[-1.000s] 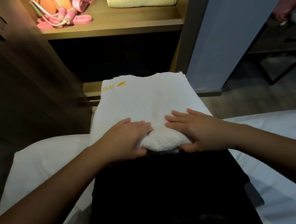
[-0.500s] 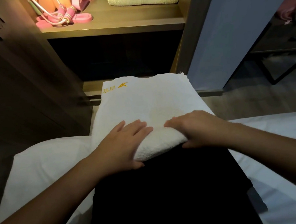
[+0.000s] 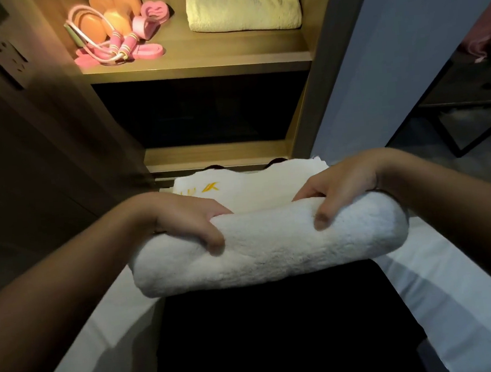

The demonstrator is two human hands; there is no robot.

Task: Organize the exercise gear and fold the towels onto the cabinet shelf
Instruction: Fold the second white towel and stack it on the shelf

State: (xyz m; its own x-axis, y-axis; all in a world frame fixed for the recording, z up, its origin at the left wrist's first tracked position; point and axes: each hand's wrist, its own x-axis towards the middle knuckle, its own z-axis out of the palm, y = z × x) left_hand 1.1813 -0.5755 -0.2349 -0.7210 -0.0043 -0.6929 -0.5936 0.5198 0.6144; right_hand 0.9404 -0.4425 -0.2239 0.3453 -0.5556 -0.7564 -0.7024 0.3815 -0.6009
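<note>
Standing ahead: wooden cabinet [image 3: 327, 88], lit shelf [image 3: 225, 52] at top. White bedding [image 3: 459, 300] flanks black cloth [image 3: 282, 332] below. White towel [image 3: 268, 249] with yellow logo lies over black cloth before cabinet, near edge rolled thick. Pale yellow towel [image 3: 243, 4] folded on shelf, right side. Left hand [image 3: 181, 219] and right hand [image 3: 340, 185] grip roll, thumbs in front, fingers curled behind. Pink jump rope [image 3: 117, 46] on shelf's left, well apart from yellow towel.

Two towels [image 3: 269, 243] [image 3: 243, 4], one skipping rope [image 3: 118, 46]
</note>
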